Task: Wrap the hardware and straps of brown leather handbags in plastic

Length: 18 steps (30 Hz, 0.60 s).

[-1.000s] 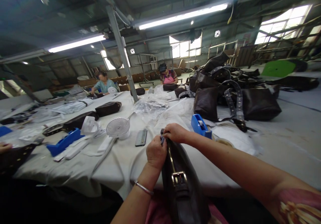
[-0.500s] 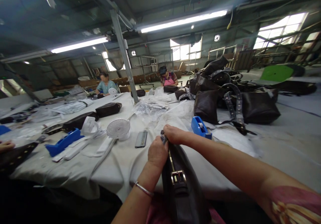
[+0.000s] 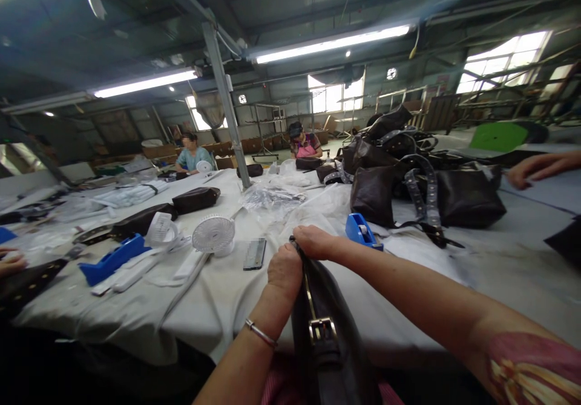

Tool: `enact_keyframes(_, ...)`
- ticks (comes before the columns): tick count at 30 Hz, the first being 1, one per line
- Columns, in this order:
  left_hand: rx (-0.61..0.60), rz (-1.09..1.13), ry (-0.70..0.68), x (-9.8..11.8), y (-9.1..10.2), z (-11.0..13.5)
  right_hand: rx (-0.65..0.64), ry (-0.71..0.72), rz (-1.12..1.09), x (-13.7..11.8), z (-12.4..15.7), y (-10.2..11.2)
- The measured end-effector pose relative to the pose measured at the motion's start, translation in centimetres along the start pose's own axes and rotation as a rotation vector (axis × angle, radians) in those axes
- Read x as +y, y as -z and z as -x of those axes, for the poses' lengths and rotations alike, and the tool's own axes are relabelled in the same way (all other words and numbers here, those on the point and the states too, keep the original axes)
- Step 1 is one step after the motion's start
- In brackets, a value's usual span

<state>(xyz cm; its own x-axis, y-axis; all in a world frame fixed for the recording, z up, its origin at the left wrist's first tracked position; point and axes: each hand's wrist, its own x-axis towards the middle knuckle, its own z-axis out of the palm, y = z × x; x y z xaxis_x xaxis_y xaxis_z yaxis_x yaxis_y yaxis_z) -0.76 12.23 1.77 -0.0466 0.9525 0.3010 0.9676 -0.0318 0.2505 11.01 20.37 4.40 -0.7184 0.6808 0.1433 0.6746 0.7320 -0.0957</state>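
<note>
Bag (image 3: 348, 338) lies lengthwise before the person at the near edge of the table (image 3: 215, 299), its far end gripped in the closed left hand (image 3: 285, 270) and right hand (image 3: 314, 243), buckle (image 3: 323, 330) already attached, work under that grip seemingly unfinished, and full closure of the zip (image 3: 309, 293) hidden.

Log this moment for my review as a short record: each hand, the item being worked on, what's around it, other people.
Left hand: gripping the dark bag's far end; bracelet on wrist
Right hand: gripping the same end, against the left hand
Dark bag: gold-toned buckle facing up
Nearby on table: phone-like device, white fan, blue dispenser
Beyond, to the right: piled bags
Other people: two in the background; a hand at the picture's left edge, another at the right
</note>
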Motion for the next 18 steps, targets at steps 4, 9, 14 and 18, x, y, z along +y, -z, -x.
enact_keyframes(4, -0.066, -0.067, -0.052, -0.5, -0.2, 0.2, -0.017, 0.015, 0.008, -0.1, 0.2, 0.0)
enact_keyframes(9, -0.067, -0.076, -0.048, -1.1, 0.0, 0.2, -0.028, -0.019, -0.031, -0.2, -0.1, -0.5)
enact_keyframes(14, -0.026, -0.052, 0.021, -1.4, 0.2, 0.8, -0.024, -0.091, -0.062, -0.1, -1.0, -0.8)
enact_keyframes(18, -0.013, 0.008, 0.028, -1.9, 0.1, 1.8, -0.029, -0.145, -0.070, 0.3, -1.1, -0.6)
